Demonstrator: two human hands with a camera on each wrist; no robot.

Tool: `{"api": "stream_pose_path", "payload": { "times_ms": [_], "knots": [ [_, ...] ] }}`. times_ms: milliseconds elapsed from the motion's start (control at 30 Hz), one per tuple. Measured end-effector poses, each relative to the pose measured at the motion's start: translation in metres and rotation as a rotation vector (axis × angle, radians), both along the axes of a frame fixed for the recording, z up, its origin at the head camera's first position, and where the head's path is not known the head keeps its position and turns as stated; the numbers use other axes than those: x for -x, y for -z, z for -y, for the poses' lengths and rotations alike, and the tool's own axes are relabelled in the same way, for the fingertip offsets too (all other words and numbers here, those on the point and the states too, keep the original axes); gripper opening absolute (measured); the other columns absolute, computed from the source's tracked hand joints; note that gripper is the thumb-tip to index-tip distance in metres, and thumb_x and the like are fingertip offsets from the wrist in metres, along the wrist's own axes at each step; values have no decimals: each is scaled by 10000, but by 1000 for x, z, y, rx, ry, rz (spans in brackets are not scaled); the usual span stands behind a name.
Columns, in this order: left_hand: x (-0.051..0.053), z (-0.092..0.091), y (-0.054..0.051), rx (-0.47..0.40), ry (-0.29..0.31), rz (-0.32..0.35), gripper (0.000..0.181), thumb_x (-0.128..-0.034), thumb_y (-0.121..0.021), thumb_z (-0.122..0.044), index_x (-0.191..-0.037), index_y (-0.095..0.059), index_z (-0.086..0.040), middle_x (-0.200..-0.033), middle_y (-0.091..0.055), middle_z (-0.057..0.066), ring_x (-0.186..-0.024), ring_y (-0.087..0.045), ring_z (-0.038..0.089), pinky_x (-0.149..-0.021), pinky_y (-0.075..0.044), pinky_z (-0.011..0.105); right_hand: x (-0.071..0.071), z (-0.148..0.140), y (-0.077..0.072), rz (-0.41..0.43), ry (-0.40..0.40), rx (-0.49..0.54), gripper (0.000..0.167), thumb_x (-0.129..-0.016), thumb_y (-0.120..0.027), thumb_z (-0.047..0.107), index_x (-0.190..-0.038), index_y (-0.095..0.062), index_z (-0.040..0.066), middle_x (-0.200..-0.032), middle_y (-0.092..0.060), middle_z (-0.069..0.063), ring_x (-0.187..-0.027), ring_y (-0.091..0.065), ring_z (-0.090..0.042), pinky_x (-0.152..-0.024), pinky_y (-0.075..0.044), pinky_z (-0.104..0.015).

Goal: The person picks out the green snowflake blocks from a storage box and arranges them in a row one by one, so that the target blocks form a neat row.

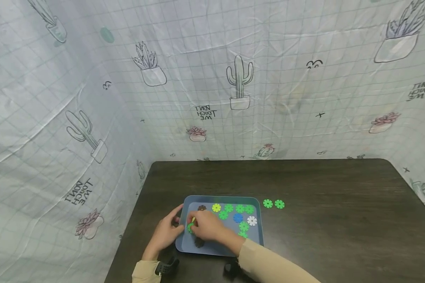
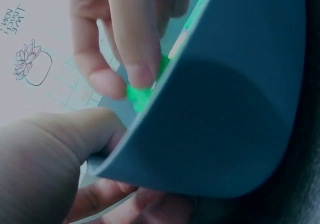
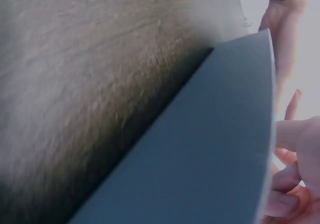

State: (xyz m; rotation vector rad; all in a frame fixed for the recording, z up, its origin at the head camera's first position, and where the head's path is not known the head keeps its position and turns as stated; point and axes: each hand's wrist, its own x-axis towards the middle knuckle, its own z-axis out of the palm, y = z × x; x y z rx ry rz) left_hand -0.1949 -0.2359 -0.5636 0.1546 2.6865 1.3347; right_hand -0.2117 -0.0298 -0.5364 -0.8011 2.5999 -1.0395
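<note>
Left hand (image 1: pixel 165 232) grips left rim of blue-grey rectangular tray (image 1: pixel 221 248) on dark wood-grain counter (image 1: pixel 326 236). Right hand (image 1: pixel 209 226) pinches bright-green notched plastic disc (image 1: pixel 190 228) at tray's left side. Two loose green discs (image 1: pixel 279 204) just right of tray.

White cloth (image 1: pixel 287 86) hangs behind the surface (image 1: pixel 333 204) and along its left and right sides, wrinkled and creased, with a thin grid printed over it. Outlined plants are scattered across: a tall cactus (image 1: pixel 239 74) in a pot near the middle, a small reddish succulent (image 1: pixel 197 134) lower down, and a larger potted plant (image 1: pixel 398 35) at upper right. A green dot (image 1: pixel 107 35) sits toward the left, and the lettering (image 1: pixel 206 113) (it seems to run backwards) repeats on both sides. The surface is dark brown, wood-grained, with rounded far corners. Pale, soft light falls over the cloth.
</note>
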Motion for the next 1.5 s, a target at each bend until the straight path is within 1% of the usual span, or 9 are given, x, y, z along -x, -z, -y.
{"api": "stream_pose_path", "payload": {
  "times_ms": [200,433,600,767,900,1033,1267,1400,1500],
  "knots": [
    [-4,-1,2,-6,-5,24,714,-852,-688,-21,-1532,-514,-153,-964,-618,69,-528,-460,79,-494,-414,277,2,-20,-7,-31,44,22,100,-916,-743,110,-1014,-727,128,-746,-587,102,-580,-503,-42,-547,-435,-241],
    [-2,-1,-1,-7,-8,16,715,-854,-674,-34,-1539,-502,-146,-979,-630,64,-539,-468,97,-505,-415,285,14,-55,-14,-72,120,103,109,-938,-728,138,-1047,-731,132,-847,-666,79,-657,-537,-48,-614,-457,-291],
    [-3,-2,-2,-1,-31,41,727,-855,-672,-32,-1545,-504,-186,-970,-632,44,-532,-468,96,-510,-412,280,22,-91,-17,-58,223,142,121,-956,-719,161,-1076,-733,149,-855,-651,100,-607,-489,-81,-601,-424,-312],
    [-3,-3,-2,1,-37,60,736,-855,-668,-29,-1551,-497,-195,-969,-638,48,-538,-479,102,-512,-420,287,29,-133,-12,-43,345,196,113,-950,-738,177,-1062,-731,168,-857,-663,90,-601,-500,-101,-590,-419,-330],
    [-2,-2,-3,-4,-39,52,737,-850,-667,-25,-1549,-499,-189,-966,-636,52,-535,-468,103,-503,-411,285,32,-167,-6,-39,438,238,126,-949,-744,177,-1070,-729,145,-872,-673,42,-628,-525,-143,-592,-428,-337],
    [-2,-2,-4,0,-38,38,735,-846,-672,-24,-1544,-507,-182,-962,-639,44,-528,-461,104,-499,-399,282,31,-201,-3,-31,527,264,148,-959,-733,165,-1092,-724,102,-900,-671,-22,-711,-569,-190,-648,-453,-353],
    [-6,-1,-3,17,-34,55,727,-856,-680,-21,-1543,-509,-183,-970,-639,44,-531,-470,95,-510,-407,280,26,-258,11,-33,632,206,197,-983,-705,199,-1124,-715,61,-902,-675,-55,-837,-642,-219,-725,-475,-370],
    [-6,-1,-4,4,-19,37,724,-850,-675,-8,-1539,-509,-158,-951,-631,53,-523,-459,97,-499,-402,283,20,-283,17,-44,665,154,227,-998,-683,224,-1138,-716,49,-920,-688,-59,-904,-655,-265,-743,-458,-400],
    [-4,-1,-6,0,-15,34,727,-856,-673,-14,-1545,-501,-168,-951,-633,53,-518,-460,100,-499,-407,283,17,-298,22,-47,685,111,228,-998,-672,223,-1132,-716,44,-917,-684,-55,-884,-629,-271,-733,-439,-408]
  ]
}}
